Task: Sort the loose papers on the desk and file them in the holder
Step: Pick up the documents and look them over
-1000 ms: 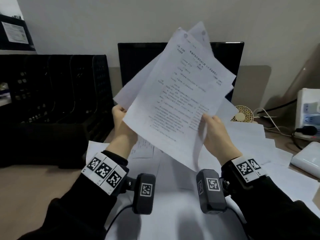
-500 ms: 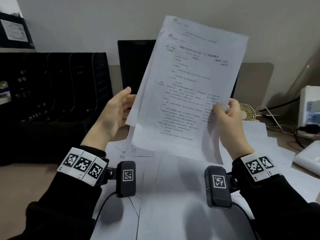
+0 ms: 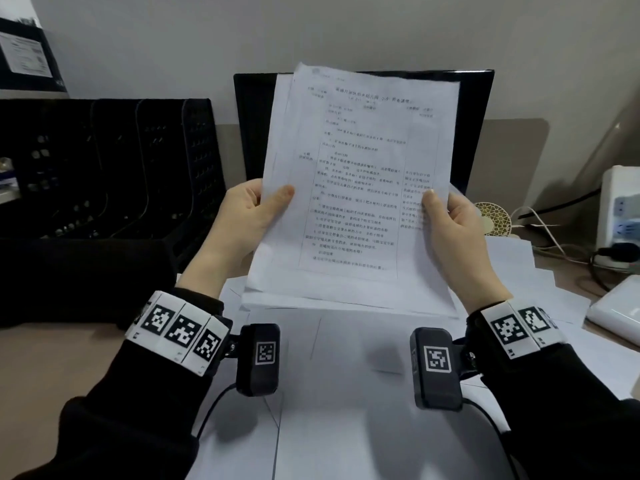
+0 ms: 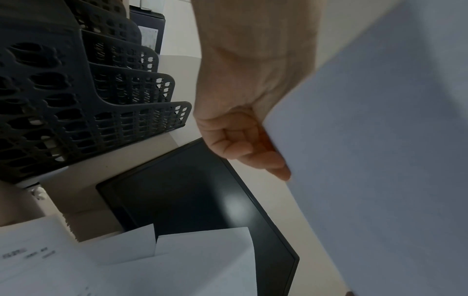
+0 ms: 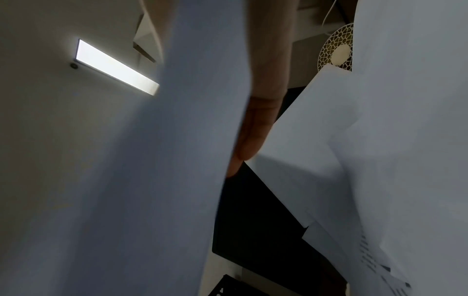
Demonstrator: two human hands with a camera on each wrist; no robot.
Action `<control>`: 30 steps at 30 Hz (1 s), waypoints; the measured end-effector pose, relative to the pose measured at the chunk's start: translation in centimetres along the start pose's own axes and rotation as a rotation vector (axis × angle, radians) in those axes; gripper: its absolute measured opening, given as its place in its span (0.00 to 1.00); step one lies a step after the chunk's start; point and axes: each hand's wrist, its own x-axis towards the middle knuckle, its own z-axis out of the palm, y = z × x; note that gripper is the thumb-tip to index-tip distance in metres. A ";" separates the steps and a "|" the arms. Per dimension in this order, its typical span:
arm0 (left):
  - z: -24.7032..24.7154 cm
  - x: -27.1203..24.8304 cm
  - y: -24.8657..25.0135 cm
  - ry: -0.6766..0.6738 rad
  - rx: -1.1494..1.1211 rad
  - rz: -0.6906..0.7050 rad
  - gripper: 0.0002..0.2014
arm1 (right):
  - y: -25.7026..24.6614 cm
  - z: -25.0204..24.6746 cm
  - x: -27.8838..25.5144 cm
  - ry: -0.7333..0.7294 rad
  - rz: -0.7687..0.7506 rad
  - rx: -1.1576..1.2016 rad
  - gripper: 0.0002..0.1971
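Observation:
A small stack of printed white papers [image 3: 360,174] stands upright above the desk, held by both hands. My left hand [image 3: 252,213] grips its left edge, thumb on the front and fingers behind. My right hand [image 3: 450,223] grips the right edge the same way. In the left wrist view the left hand [image 4: 248,140] curls against the back of the stack [image 4: 380,140]. In the right wrist view a fingertip [image 5: 250,140] shows behind the sheet [image 5: 157,180]. More loose papers [image 3: 346,393] lie spread on the desk below. The black slotted file holder [image 3: 110,174] stands at the left.
A dark monitor [image 3: 256,133] stands behind the papers against the wall. At the right are a small round fan [image 3: 493,218], a white power strip [image 3: 620,216] with cables and a white box [image 3: 616,311]. Bare brown desk [image 3: 52,368] shows at the left front.
The fanned, tilted sheets have been squared into one upright stack. My left hand, open beside them half a second ago, now grips the left edge; the right hand kept its hold.

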 end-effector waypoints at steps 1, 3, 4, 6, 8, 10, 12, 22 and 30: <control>0.2 0.0 0.0 0.006 0.001 0.000 0.07 | 0.0 -0.1 0.0 -0.002 -0.006 -0.007 0.15; 0.3 0.0 0.0 0.011 0.024 0.005 0.10 | 0.1 -0.1 0.0 -0.002 -0.025 -0.007 0.14; 0.3 0.0 0.0 0.014 0.033 0.010 0.11 | 0.2 -0.2 0.0 0.000 -0.032 -0.001 0.14; 0.3 0.0 0.0 0.025 0.055 0.028 0.15 | 0.1 -0.1 0.1 0.005 -0.034 0.023 0.13; 0.4 0.0 -0.1 0.032 0.060 0.052 0.21 | 0.1 -0.1 0.1 -0.033 -0.031 0.072 0.13; 0.3 0.1 -0.1 0.034 0.045 0.080 0.24 | -0.2 -0.1 0.1 -0.092 -0.020 0.108 0.10; 0.3 -0.2 0.4 0.014 0.066 0.084 0.29 | -0.6 -0.2 0.1 -0.120 -0.006 0.104 0.10; -1.9 0.6 0.6 -0.032 0.350 -0.180 0.24 | -1.2 -0.4 0.8 -0.090 -0.022 0.060 0.12; -5.0 0.5 -2.5 -0.271 0.640 -0.763 0.18 | -0.9 -0.4 1.5 0.052 0.004 0.112 0.16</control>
